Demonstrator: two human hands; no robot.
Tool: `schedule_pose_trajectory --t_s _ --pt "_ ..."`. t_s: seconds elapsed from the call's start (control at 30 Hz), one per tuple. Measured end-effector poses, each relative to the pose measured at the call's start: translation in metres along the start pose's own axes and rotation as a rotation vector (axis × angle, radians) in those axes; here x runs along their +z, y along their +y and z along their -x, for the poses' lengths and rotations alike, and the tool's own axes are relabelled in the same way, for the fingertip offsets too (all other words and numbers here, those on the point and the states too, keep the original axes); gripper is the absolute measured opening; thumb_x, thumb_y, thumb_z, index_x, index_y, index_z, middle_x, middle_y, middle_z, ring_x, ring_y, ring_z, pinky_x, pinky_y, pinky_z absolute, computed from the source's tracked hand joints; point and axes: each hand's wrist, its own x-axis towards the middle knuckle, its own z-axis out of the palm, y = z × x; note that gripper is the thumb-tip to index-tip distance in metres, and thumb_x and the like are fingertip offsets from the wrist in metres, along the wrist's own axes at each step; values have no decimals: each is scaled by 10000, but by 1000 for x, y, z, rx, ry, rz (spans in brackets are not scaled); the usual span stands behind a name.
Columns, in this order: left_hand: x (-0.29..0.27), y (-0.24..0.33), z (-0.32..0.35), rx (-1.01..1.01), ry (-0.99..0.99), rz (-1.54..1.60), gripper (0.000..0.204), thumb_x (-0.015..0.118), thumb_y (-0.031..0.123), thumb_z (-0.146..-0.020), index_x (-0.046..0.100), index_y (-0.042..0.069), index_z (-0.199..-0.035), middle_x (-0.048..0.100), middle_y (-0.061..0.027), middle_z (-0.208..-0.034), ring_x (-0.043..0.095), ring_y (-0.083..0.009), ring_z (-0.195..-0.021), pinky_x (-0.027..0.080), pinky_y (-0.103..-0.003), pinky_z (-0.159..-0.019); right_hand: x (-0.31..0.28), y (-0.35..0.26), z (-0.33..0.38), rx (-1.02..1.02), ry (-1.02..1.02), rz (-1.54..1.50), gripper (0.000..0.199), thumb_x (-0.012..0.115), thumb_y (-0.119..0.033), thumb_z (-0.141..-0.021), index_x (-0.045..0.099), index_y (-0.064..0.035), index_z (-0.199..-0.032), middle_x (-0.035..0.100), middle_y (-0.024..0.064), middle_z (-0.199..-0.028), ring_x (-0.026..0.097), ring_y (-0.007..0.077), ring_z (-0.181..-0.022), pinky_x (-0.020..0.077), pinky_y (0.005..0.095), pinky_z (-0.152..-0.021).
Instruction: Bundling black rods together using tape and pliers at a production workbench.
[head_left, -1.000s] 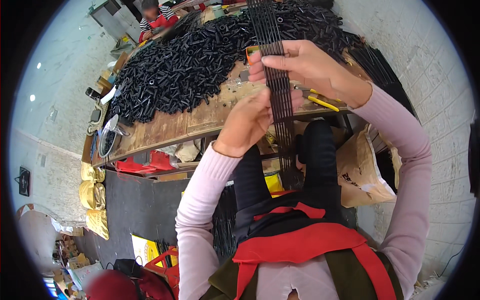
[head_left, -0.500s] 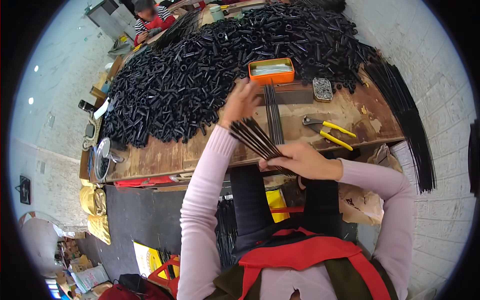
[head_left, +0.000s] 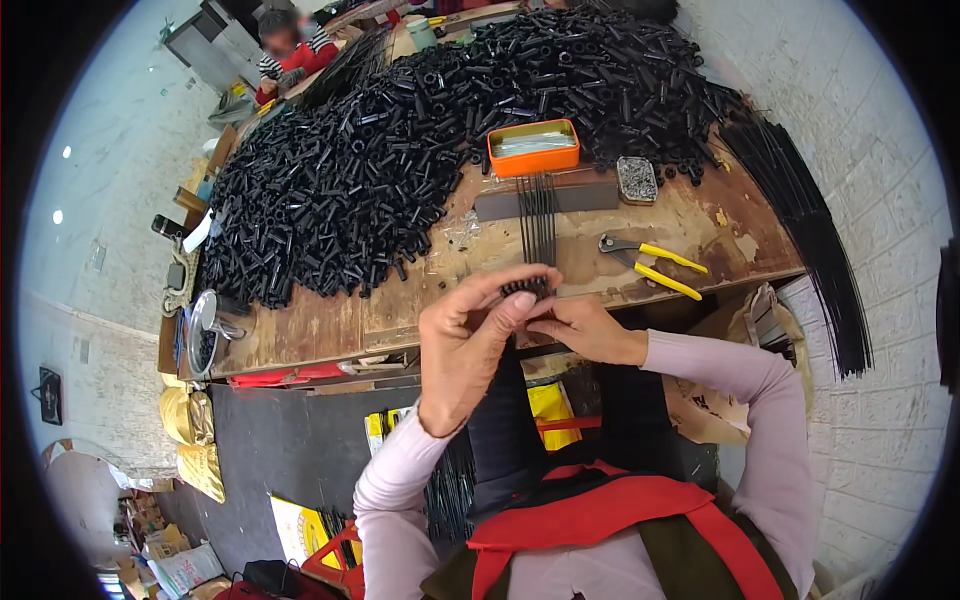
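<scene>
- We see a big wooden desk (head_left: 400,318) across the middle of the frame.
- A huge heap of black tubes (head_left: 340,190) fills its upper part.
- Long black rods (head_left: 815,240) hang over the desk's edge at the right of the frame.
- We see the left hand (head_left: 462,340) near the middle of the frame. Half a second ago it was free; now its thumb and fingers pinch the held bundle.
- The right hand (head_left: 592,330) is just beside it. Its fingertips are partly hidden, so we cannot tell if it grips too.
- More thin rods (head_left: 537,220) lie on the desk, just above the hands.
- The held bundle (head_left: 522,290) shows its bumpy black ends in the middle of the frame. With the left hand on it, we think it is steadier.
- Yellow-handled pliers (head_left: 672,257) lie right of centre.
- An orange box (head_left: 535,163) sits above centre.
- Small silver bits (head_left: 637,178) sit to its right.
</scene>
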Motion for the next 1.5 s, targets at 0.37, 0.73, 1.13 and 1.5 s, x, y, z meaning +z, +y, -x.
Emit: schedule_pose_trajectory --t_s 0.37,0.73,1.13,1.5 --pt "-3 -10 10 10 -65 -43 268 639 -79 -873 660 -38 -1137 693 -109 -1100 672 -146 -960 554 -258 -837 -119 -1 -129 -291 40 556 182 588 -180 -899 657 -11 -899 647 159 -831 640 320 -767 499 378 -681" --pt "-5 -8 9 90 -157 56 323 575 -162 -860 605 -68 -1167 613 -217 -1209 600 -314 -1148 499 -435 -1009 -158 88 -218 49 -35 1070 121 603 -82 -775 704 -36 -824 677 193 -802 666 372 -776 534 445 -697" --pt "0 1 3 36 7 -11 385 614 -38 -900 558 -43 -1281 689 -156 -1074 662 -171 -986 553 -313 -905 -110 -112 -98 -139 85 540 130 600 -13 -839 632 -2 -964 602 139 -791 624 246 -704 491 313 -619" --pt "2 -7 -1 92 23 99 206 665 27 -898 673 -42 -1093 704 -76 -951 652 -88 -832 575 -256 -816 -74 -170 -10 -567 118 1022 423 657 2 -751 655 -79 -1166 585 83 -902 601 226 -736 488 325 -590"
